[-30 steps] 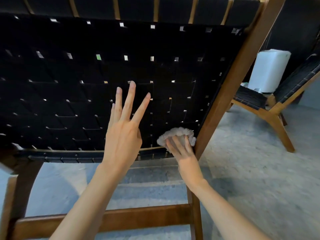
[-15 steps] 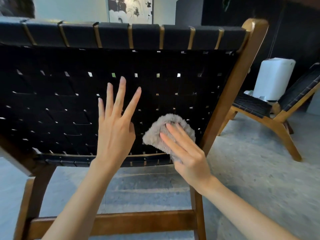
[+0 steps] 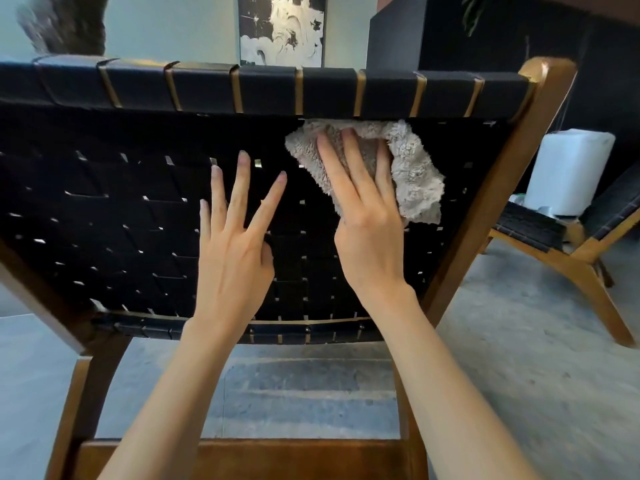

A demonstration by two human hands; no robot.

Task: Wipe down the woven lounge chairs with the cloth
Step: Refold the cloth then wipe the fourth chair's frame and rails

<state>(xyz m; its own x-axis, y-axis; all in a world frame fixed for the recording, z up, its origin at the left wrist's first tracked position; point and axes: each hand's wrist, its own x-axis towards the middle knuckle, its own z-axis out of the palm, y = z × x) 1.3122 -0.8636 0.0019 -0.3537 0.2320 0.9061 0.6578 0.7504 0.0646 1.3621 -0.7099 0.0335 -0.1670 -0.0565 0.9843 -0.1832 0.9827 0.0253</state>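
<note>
Compared with the frame half a second earlier, the cloth [image 3: 412, 174] is displaced upward. It is now located at the top edge of the woven backrest [image 3: 121, 220], directly under the wrapped top rail [image 3: 263, 88] and toward the right corner, instead of near the lower right corner. The right hand [image 3: 367, 233] is carried up with it, while the left hand [image 3: 235, 258] is kept at mid-height on the webbing.

The cloth is pressed flat against the black webbing by the right hand. Its fingers [image 3: 332, 168] are held straight and slightly apart, laid over the cloth rather than curled around it. A fluffy grey flap of the cloth is left exposed to the right of the hand, near the wooden side post [image 3: 485, 209].

The left hand is placed against the webbing just left of the right hand, without contact between them. Its fingers [image 3: 242, 188] are extended and spread apart, and nothing is held.

A second lounge chair [image 3: 561, 244] is seen at the right on the concrete floor [image 3: 519, 358], with a white container [image 3: 571, 171] behind it. A black-and-white picture [image 3: 282, 29] is hung on the wall beyond the top rail.
</note>
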